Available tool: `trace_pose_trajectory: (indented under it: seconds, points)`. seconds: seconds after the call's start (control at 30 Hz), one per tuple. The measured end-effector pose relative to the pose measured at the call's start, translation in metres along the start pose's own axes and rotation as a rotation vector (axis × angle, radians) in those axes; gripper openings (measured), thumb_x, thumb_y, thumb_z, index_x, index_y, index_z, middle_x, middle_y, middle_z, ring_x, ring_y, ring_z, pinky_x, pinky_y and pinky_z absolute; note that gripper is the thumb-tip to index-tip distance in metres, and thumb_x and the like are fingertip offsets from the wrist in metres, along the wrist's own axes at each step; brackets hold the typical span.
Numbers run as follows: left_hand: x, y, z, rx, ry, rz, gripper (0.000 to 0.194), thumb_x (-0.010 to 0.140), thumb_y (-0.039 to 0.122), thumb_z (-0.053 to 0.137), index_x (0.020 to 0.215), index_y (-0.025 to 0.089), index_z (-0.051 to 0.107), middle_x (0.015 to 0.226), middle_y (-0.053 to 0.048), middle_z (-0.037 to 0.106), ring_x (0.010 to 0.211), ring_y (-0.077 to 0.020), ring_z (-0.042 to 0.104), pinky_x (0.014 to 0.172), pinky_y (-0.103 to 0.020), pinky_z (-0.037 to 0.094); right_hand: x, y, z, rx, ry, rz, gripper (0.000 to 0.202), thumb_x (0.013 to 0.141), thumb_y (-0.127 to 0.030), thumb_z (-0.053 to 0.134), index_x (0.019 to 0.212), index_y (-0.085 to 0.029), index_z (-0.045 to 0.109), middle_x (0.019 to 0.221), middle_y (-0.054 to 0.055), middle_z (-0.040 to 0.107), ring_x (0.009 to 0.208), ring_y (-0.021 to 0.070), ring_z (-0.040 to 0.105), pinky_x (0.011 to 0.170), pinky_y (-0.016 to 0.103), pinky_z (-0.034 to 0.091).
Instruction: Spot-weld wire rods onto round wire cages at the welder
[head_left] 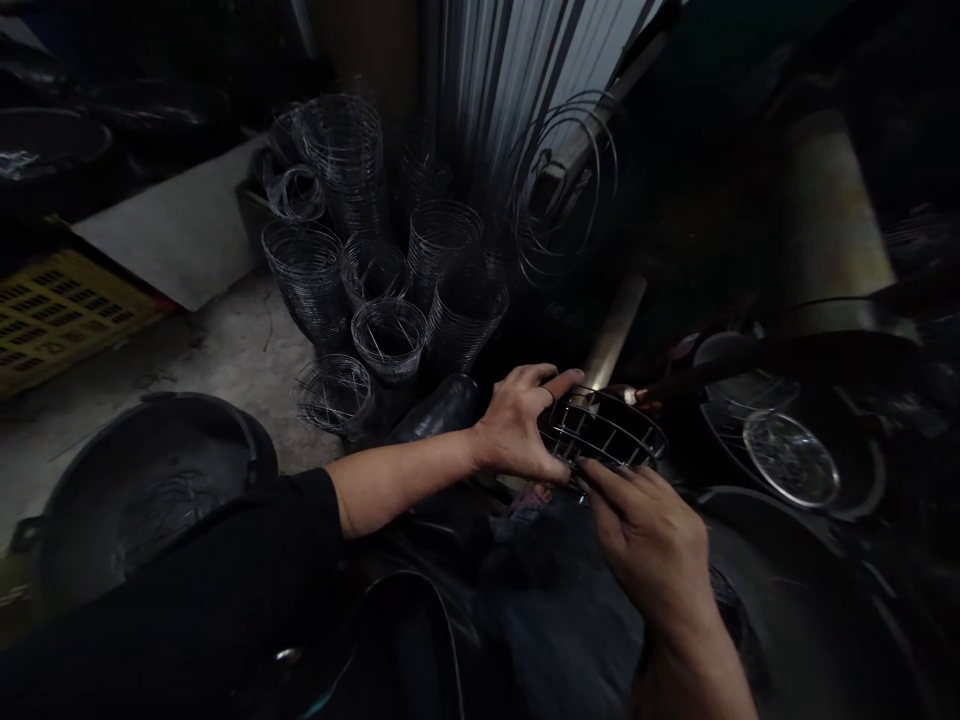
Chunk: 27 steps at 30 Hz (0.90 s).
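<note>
A round wire frame [619,440], made of thin hoops joined by short cross wires, is between my hands, tilted in front of a metal bar [616,330]. My left hand [521,420] grips its left side, thumb low and fingers over the upper rim. At the near edge, the fingers of my right hand [656,530] are pressed together on the frame; any small piece in them is hidden. A copper-coloured rod tip [631,397] meets the frame's far rim, beside the metal bar.
Several stacks of wire rings [386,340] stand ahead to the left. A black tub [251,440] with loose wire sits at left, near a yellow crate [67,310]. Wire coils [611,150] hang from a pole. At right are a round wire-filled container [791,458] and a large dark basin [787,590].
</note>
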<state>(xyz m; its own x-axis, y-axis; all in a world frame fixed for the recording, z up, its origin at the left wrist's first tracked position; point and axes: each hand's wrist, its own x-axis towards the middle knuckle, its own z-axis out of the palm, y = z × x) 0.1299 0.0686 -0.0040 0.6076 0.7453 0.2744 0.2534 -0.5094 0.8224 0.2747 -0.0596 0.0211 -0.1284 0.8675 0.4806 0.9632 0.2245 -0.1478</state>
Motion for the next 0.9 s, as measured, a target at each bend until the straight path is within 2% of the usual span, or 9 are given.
trace_pose_trajectory:
  seconds: [0.23,0.37,0.6,0.9]
  points:
    - [-0.001,0.007,-0.005,-0.027,-0.012,-0.030,0.102,0.041,0.040,0.081,0.137,0.021,0.050,0.136,-0.014,0.048,0.128,-0.0359,0.045,0.108,-0.052,0.039,0.000,-0.002,-0.002,0.036,0.058,-0.038,0.025,0.089,-0.011,0.051,0.102,-0.017,0.072,0.084,0.005,0.074,0.071,0.0176,0.068,0.079,0.034,0.054]
    - [0.007,0.010,-0.007,-0.038,-0.009,-0.029,0.101,0.042,0.038,0.081,0.137,0.020,0.051,0.138,-0.015,0.047,0.128,-0.0358,0.045,0.108,-0.052,0.040,0.005,-0.001,-0.005,0.037,0.095,-0.018,0.023,0.089,-0.012,0.054,0.102,-0.014,0.072,0.084,0.007,0.074,0.070,0.0182,0.066,0.073,0.033,0.053]
    - [0.026,0.008,-0.003,-0.048,0.005,-0.086,0.102,0.040,0.040,0.084,0.136,0.024,0.052,0.137,-0.013,0.047,0.128,-0.0344,0.046,0.107,-0.053,0.040,0.019,0.017,-0.005,-0.003,0.083,-0.005,0.023,0.090,-0.017,0.052,0.098,-0.016,0.074,0.080,0.005,0.073,0.069,0.0176,0.064,0.070,0.031,0.053]
    - [0.032,0.008,-0.004,-0.029,-0.012,-0.110,0.101,0.041,0.037,0.083,0.136,0.020,0.053,0.135,-0.013,0.049,0.124,-0.0333,0.048,0.105,-0.050,0.042,0.021,0.012,0.000,-0.114,0.097,0.014,0.027,0.087,-0.012,0.049,0.095,-0.015,0.075,0.079,0.006,0.073,0.069,0.0174,0.064,0.073,0.031,0.053]
